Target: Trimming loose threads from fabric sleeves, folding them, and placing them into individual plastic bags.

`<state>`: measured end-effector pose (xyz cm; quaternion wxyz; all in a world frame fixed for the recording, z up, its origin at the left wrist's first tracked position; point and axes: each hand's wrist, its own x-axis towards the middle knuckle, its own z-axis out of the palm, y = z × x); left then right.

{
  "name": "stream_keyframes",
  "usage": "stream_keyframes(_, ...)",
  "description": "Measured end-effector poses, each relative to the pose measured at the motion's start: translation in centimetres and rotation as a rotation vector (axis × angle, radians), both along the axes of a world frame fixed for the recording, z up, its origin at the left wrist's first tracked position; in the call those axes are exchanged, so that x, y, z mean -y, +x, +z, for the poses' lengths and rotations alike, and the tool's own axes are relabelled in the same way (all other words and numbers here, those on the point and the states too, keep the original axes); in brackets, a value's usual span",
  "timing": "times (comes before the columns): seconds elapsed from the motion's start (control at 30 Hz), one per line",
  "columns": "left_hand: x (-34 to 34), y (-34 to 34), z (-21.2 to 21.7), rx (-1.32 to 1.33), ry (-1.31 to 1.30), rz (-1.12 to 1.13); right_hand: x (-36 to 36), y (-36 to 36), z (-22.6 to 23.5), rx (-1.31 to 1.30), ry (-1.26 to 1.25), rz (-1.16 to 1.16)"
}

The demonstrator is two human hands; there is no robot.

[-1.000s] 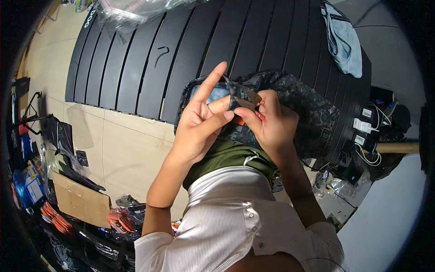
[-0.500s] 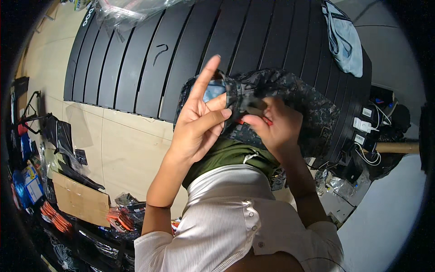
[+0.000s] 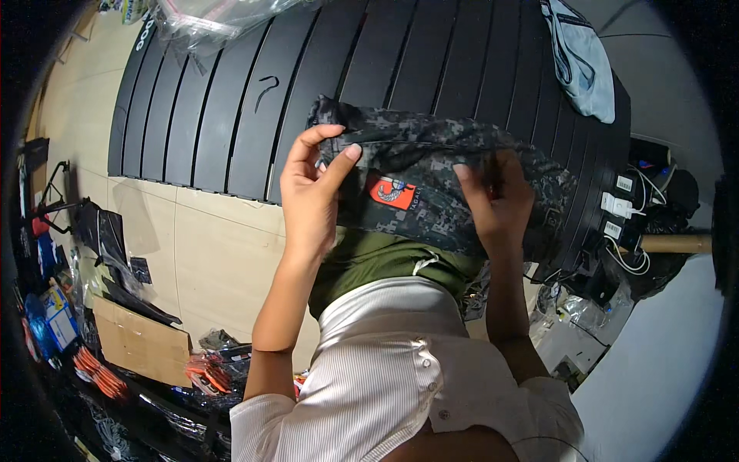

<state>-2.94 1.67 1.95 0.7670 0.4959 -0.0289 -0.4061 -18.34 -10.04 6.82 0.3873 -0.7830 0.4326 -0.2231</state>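
Black slatted table (image 3: 231,100), camouflage garment (image 3: 431,192), red patch (image 3: 393,191)

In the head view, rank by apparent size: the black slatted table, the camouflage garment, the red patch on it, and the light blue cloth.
1. black slatted table
2. camouflage garment
3. light blue cloth
4. red patch

The garment (image 3: 446,192) shows grey-black digital camouflage with a red patch (image 3: 392,191). The slatted tabletop (image 3: 231,100) is black, the cloth (image 3: 585,61) pale blue, the shirt (image 3: 385,369) white-striped.
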Motion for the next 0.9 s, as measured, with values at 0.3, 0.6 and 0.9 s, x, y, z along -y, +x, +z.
stream_keyframes(0.3, 0.2, -0.1, -0.4, -0.017, -0.051, -0.010, -2.1, 1.8, -1.4, 0.152, 0.104, 0.252)
stream_keyframes(0.6, 0.0, -0.1, -0.2, 0.060, -0.074, -0.054, -2.8, 2.4, -1.9, 0.024, 0.104, 0.233)
stream_keyframes(0.9, -0.2, -0.1, 0.0, 0.154, -0.071, -0.067, -3.3, 2.4, -1.7, -0.072, 0.108, 0.251)
